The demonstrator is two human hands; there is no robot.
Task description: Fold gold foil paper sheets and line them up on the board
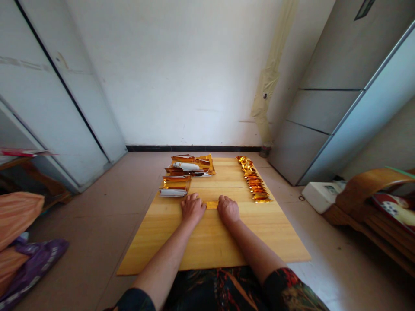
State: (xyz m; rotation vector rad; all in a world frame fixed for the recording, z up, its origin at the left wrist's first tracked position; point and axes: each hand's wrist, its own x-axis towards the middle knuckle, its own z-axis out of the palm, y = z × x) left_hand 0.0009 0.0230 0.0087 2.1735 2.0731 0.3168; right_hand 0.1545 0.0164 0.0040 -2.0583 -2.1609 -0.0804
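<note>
1. Flat on the pale wooden desk (pixel 210 246), near its middle: small gold foil paper strip (pixel 212 205).
2. Curled left hand (pixel 193 208) and right hand (pixel 228 210), each grip closed narrow on one end of it.
3. Probably feather-light, thin, slick, crease-prone; best pinched by the edges.

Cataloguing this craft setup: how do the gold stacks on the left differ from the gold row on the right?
The stacks are larger sheets piled up, white showing; the row is small pieces in single file. The stacks spread wide; the row runs narrow, away from the person. Both are shiny gold on the wooden board.
</note>
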